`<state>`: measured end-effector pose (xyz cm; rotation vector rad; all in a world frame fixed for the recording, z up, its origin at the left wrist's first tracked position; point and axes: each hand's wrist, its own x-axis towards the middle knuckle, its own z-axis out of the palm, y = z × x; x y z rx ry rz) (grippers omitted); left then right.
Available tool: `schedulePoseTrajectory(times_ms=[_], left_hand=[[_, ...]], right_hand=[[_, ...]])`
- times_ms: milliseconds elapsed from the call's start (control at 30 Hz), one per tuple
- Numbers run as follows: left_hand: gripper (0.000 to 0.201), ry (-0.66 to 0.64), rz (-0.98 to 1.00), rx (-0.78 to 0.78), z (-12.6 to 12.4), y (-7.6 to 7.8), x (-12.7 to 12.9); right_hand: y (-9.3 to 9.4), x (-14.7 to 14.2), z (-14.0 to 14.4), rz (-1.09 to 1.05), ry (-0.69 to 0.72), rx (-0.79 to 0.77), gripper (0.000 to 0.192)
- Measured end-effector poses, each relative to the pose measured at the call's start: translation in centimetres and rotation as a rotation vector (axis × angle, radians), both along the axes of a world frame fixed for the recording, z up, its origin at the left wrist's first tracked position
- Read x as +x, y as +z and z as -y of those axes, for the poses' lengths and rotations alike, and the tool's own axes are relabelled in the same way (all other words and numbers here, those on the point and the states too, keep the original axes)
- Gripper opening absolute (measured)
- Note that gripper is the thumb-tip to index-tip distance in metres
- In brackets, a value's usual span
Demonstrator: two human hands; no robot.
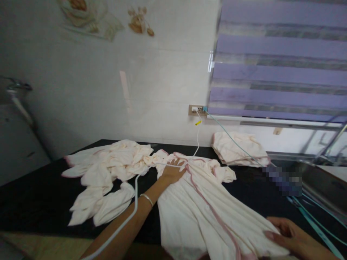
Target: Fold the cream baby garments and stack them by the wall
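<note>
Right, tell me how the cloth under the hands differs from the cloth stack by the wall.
The cloth is spread out long, while the stack looks folded and compact. The cloth runs past the front edge of the counter; the stack sits back by the wall. The left hand lies on the cloth and the right hand holds its edge; neither touches the stack. Both are cream with pink trim.
</note>
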<state>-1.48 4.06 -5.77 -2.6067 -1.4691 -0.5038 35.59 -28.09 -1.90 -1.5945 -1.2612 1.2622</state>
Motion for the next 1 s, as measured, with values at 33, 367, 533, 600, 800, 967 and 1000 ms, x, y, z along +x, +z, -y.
schedulePoseTrajectory(times_ms=[33, 367, 533, 600, 800, 967, 1000], left_hand=[[0.049, -0.011, 0.012, 0.008, 0.1, 0.3, 0.0], [0.033, -0.271, 0.383, 0.116, 11.7, 3.7, -1.0], [0.018, 0.019, 0.777, 0.017, 21.3, 3.8, -4.7], [0.03, 0.219, 0.954, -0.065, 24.6, 2.3, -6.6], [0.07, 0.395, 1.147, -0.644, 30.2, -4.6, -8.9], [0.072, 0.271, 1.378, -0.703, 30.1, -4.7, -4.6], [0.071, 0.241, 1.404, -0.687, 29.9, -4.4, -3.8]], right_hand=[[-0.3, -0.2, 0.5, 0.015, -0.02, 0.048, 0.047], [-2.6, -5.4, 2.9, 0.25, -0.258, 0.44, 0.044], [-2.1, -6.4, 3.5, 0.513, -0.398, 0.51, 0.039], [-1.9, -6.9, 3.8, 0.558, -0.463, 0.475, 0.04], [-3.4, -8.6, 4.2, 0.386, -0.48, 0.512, 0.045], [-5.9, -9.5, 4.7, 0.225, -0.46, 0.48, 0.055], [-6.5, -9.5, 4.9, 0.21, -0.448, 0.467, 0.056]])
